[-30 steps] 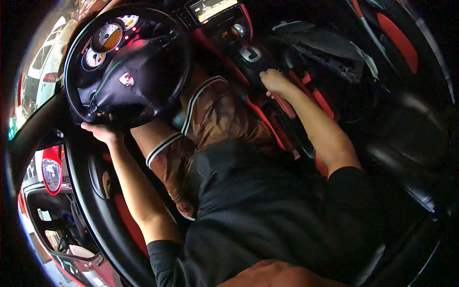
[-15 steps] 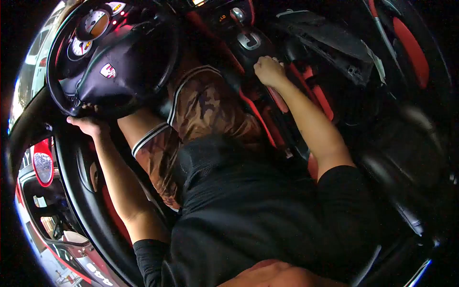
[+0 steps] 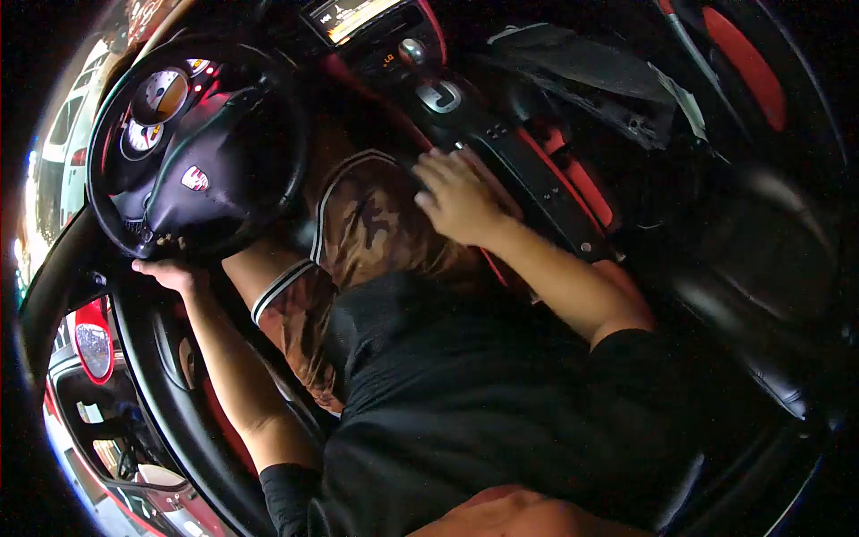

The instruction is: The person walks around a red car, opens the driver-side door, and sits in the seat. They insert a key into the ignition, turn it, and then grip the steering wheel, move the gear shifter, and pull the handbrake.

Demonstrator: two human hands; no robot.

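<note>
Here, left hand (image 3: 170, 273) fingers gripping steering wheel (image 3: 116, 237) rim, right hand (image 3: 456, 199) fingers spread, empty.

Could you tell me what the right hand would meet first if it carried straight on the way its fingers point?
Probably the black centre console, which the right hand already seems to touch; beyond lies the gear lever. Depth is unclear.

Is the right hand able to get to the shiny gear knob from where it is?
Probably yes. The right hand rests open by the thigh, beside the middle console, and the gear knob stands further up the console with nothing between them.
</note>
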